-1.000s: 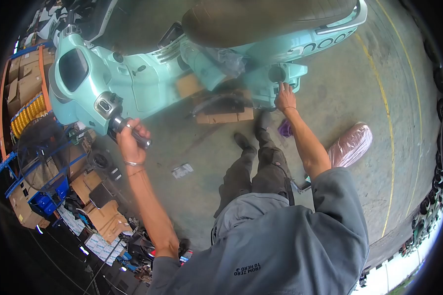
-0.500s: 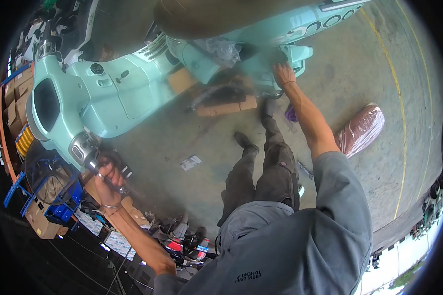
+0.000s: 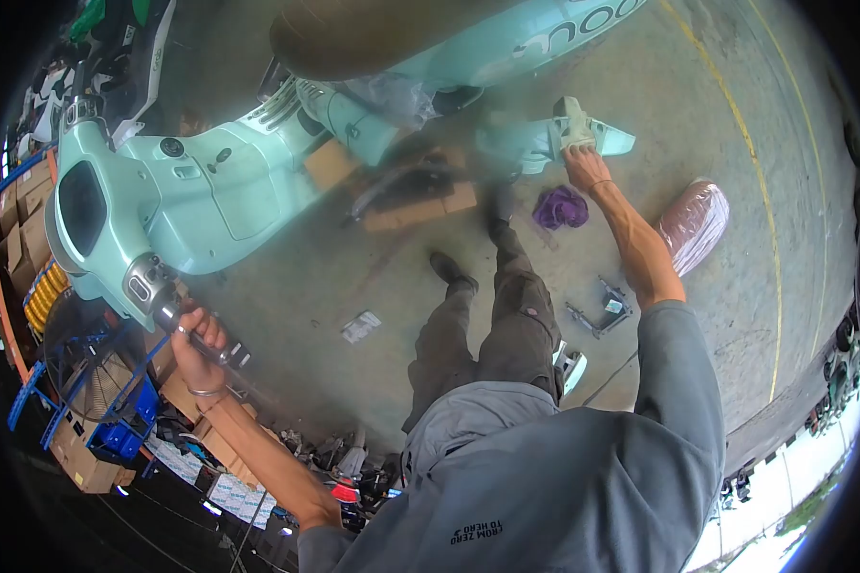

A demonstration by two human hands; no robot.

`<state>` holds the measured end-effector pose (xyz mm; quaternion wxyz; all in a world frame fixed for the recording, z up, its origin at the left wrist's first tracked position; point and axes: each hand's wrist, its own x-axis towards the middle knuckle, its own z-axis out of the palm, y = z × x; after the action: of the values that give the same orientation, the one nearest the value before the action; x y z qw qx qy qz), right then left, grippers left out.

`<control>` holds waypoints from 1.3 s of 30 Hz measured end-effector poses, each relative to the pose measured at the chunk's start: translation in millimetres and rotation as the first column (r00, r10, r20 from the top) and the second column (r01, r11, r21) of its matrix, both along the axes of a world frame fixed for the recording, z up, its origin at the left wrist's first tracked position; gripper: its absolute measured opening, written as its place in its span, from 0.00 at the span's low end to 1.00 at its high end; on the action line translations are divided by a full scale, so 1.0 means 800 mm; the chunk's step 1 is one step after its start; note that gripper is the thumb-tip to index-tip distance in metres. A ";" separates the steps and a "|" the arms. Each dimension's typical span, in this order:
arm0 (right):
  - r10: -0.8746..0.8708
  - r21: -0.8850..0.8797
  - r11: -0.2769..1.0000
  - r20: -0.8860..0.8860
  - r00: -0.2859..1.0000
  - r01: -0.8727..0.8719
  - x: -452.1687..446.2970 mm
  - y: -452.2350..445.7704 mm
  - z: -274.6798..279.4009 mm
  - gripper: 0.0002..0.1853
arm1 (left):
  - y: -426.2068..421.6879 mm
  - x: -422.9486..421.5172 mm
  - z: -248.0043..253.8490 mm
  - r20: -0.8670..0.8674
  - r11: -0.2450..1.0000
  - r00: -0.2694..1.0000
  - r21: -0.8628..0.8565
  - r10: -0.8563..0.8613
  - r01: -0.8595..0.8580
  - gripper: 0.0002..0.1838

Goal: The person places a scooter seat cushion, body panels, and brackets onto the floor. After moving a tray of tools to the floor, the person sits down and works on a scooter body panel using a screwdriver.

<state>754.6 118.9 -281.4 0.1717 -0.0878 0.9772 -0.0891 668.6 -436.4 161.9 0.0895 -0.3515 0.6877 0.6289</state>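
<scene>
A mint-green scooter [image 3: 229,181] stands in front of me, its front at the left. My left hand [image 3: 199,342] is wrapped round its dark handlebar grip [image 3: 167,315], close to the metallic switch housing. My right hand [image 3: 585,168] has its fingers closed on the edge of a mint-green scooter body part [image 3: 613,140] with a paler block at its middle. That part stands out to the right of the scooter's lettered side panel [image 3: 506,53]. Whether it is joined to the scooter, I cannot tell; a blur covers its left end.
On the floor lie cardboard pieces [image 3: 420,208], a purple bundle [image 3: 560,207], a plastic-wrapped brown seat-like item [image 3: 695,224], a metal bracket [image 3: 602,308] and a small clear packet [image 3: 361,327]. Shelving with boxes [image 3: 29,205] and a fan [image 3: 96,368] stand at the left.
My right hand and the mint-green body part have moved right, away from the lettered panel. More of the purple bundle and bracket shows. My left hand stays on the grip.
</scene>
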 end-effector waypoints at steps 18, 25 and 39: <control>-0.948 -0.075 0.316 0.020 0.318 0.946 0.438 -0.028 0.205 0.16 | -0.032 -0.011 -0.038 -0.191 0.966 0.971 0.187 -0.140 0.176 0.07; -0.967 -0.194 -0.251 0.008 -0.254 0.948 0.644 -0.137 0.253 0.21 | -0.036 -0.024 -0.057 -0.316 0.932 0.939 0.281 -0.135 0.229 0.06; -0.385 -0.281 -0.889 0.038 -0.922 0.360 0.884 -0.490 0.260 0.21 | -0.051 -0.071 -0.094 -0.453 0.896 0.855 0.225 -0.251 0.382 0.07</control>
<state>1462.1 -272.7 -73.2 -0.1902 0.9118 0.2920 -0.2171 611.6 -476.9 86.6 0.0990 -0.0730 0.6335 0.7639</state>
